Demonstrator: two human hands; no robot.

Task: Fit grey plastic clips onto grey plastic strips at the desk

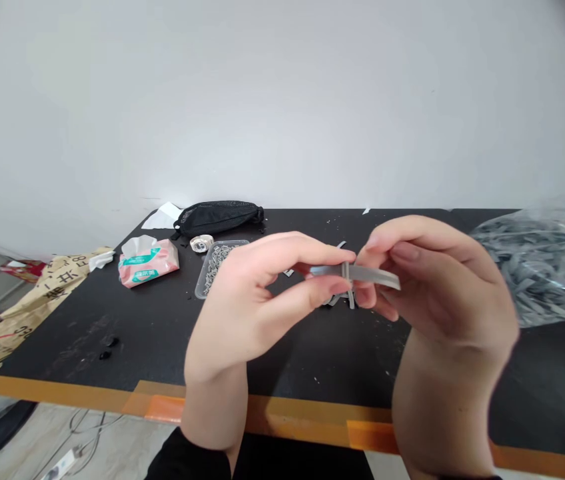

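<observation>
Above the middle of the black table, my left hand (257,300) pinches a grey strip (375,276) between thumb and fingertips. A small thin piece (346,270) stands across the strip at my left fingertips. My right hand (442,287) is on the other side, its fingers curled around and behind the strip, close to that small piece. The strip's free end points right, in front of my right palm. Several more grey strips (334,301) lie on the table behind my hands, partly hidden.
A clear tub (200,283) of small grey pieces, a tape roll (201,243), a tissue pack (148,262) and a black pouch (222,217) stand left. A large clear bag (552,273) of grey strips lies right. Orange tape (307,417) covers the table's front edge.
</observation>
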